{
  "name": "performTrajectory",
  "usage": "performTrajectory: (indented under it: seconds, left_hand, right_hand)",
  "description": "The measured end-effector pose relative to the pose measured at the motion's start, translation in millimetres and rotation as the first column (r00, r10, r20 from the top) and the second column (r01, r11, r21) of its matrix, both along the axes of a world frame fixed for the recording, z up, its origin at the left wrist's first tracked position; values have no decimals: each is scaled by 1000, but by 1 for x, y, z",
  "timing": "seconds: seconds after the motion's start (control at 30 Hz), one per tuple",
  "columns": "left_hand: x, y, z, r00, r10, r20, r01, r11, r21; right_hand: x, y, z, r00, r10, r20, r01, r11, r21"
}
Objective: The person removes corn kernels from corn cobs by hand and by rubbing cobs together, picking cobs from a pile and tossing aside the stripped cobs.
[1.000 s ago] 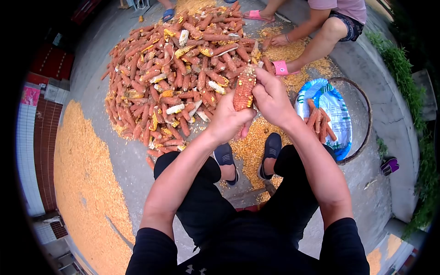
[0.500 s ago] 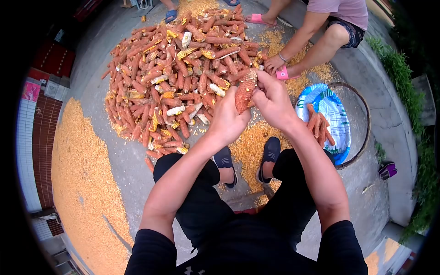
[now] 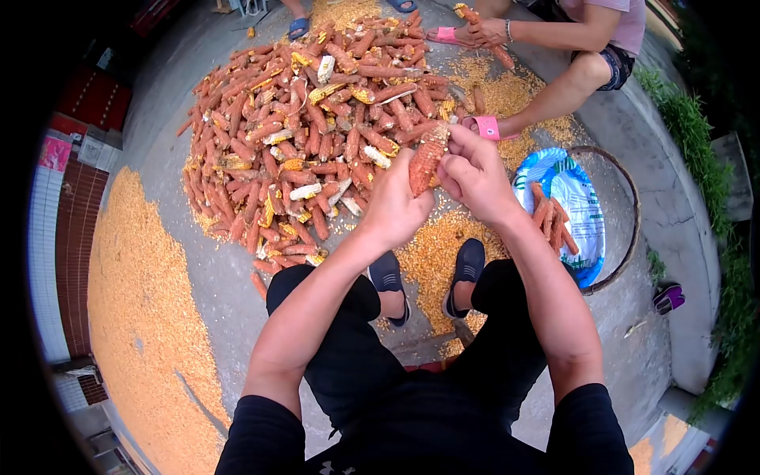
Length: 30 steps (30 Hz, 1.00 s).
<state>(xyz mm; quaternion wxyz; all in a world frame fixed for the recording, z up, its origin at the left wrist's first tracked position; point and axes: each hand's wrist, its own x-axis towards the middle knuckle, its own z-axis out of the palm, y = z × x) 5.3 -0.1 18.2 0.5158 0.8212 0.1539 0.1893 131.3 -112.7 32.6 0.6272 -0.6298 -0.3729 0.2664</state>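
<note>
A reddish corn cob (image 3: 427, 165), nearly bare with a few pale kernels at its upper end, is held up between both hands. My left hand (image 3: 396, 202) wraps around its lower part from the left. At the upper right side of the cob, my right hand (image 3: 476, 174) pinches with thumb and curled fingers against it; the exact contact is partly hidden. Just beyond lies a large pile of corn cobs (image 3: 305, 150), mostly stripped, some with yellow or white kernels left. Loose yellow kernels (image 3: 435, 252) lie on the ground between my shoes.
To the right stands a round basket (image 3: 633, 229) lined with a blue and white bag (image 3: 582, 206), several bare cobs (image 3: 552, 218) inside. A co-worker's hands (image 3: 487, 32) hold another cob at upper right. A wide spread of kernels (image 3: 150, 317) covers the left ground.
The co-worker's hands have risen from the ground near the pink sandal and now hold a cob. My hands stay around the same cob, with only a slight shift of my right fingers.
</note>
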Motion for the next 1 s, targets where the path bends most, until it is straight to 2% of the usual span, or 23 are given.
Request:
performTrajectory:
  seconds: [0.07, 0.17, 0.27, 0.37, 0.47, 0.57, 0.67, 0.77, 0.87, 0.97, 1.0]
  left_hand:
    - [1, 1, 1, 1000, 13, -19, -15, 996, -89]
    - [3, 5, -13, 997, -18, 79, 8, 992, 125]
    - [1, 0, 4, 996, -84, 9, 84, 969, -233]
    - [-3, 0, 21, 983, -168, -69, 114, 865, -489]
    - [-1, -2, 25, 984, -178, 4, 153, 831, -535]
    - [-3, 0, 28, 971, -236, -42, 179, 830, -528]
    - [-8, 7, 13, 894, -404, 196, 395, 499, -771]
    - [-12, 13, 21, 865, -396, 309, 435, 285, -854]
    - [-9, 15, 17, 856, -415, 309, 446, 290, -847]
    - [-7, 15, 13, 858, -406, 314, 442, 272, -855]
    - [-6, 13, 13, 912, -360, 197, 359, 470, -806]
  right_hand:
    - [-2, -2, 7, 1000, 3, -5, -3, 1000, -12]
    - [0, 2, -1, 998, -6, 63, 7, 1000, -10]
    - [5, 0, -4, 998, 33, 60, -34, 999, 18]
    - [-1, -5, 12, 980, 82, -184, -68, 994, 83]
    - [-2, -6, 20, 968, 75, -239, -54, 994, 97]
    - [0, -5, 15, 958, 75, -276, -49, 994, 101]
    - [4, -4, 4, 955, 73, -286, -33, 989, 142]
    - [4, -9, 15, 857, 182, -482, -80, 971, 225]
    - [0, -8, 23, 969, 155, -192, -150, 988, 44]
    - [-4, -5, 20, 980, 83, -181, -81, 997, 21]
    - [-3, -4, 21, 985, 48, -168, -48, 999, 7]
